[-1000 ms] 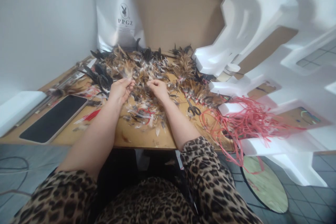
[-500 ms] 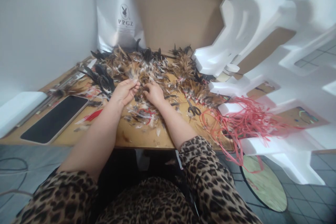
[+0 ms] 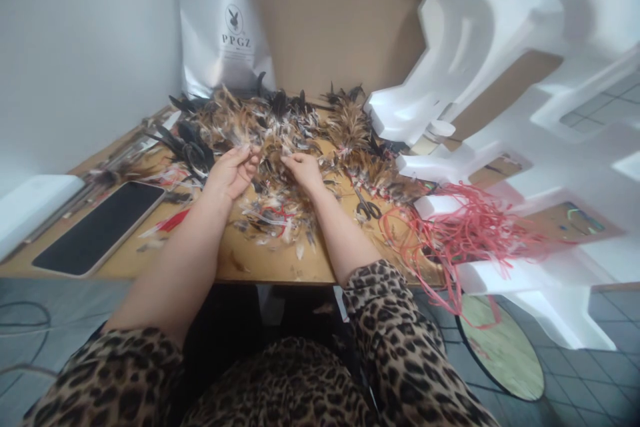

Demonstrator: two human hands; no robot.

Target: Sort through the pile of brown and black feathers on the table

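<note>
Brown, black and white feathers (image 3: 235, 117) lie in a heap across the back of the wooden table. At the heap's near edge, my left hand (image 3: 233, 170) is closed in a pinch, with feather tips showing at its fingertips. My right hand (image 3: 304, 170) sits a little to the right, thumb and fingertips pressed together against the feathers; what it grips is too small to make out. Between and below the hands lie loose feather scraps (image 3: 265, 217) mixed with red strands. Black-handled scissors (image 3: 369, 207) rest right of my right hand.
A dark-screened phone (image 3: 100, 230) lies at the left. To the right, a tangle of pink-red ribbon (image 3: 465, 227) hangs over the table edge beside white foam pieces (image 3: 540, 287). A silver bag (image 3: 225, 20) stands behind the feathers, and a round mirror-like disc (image 3: 503, 347) is below right.
My hands have moved apart: the right went slightly right and the left slightly left and up. The camera view has shifted a little.
</note>
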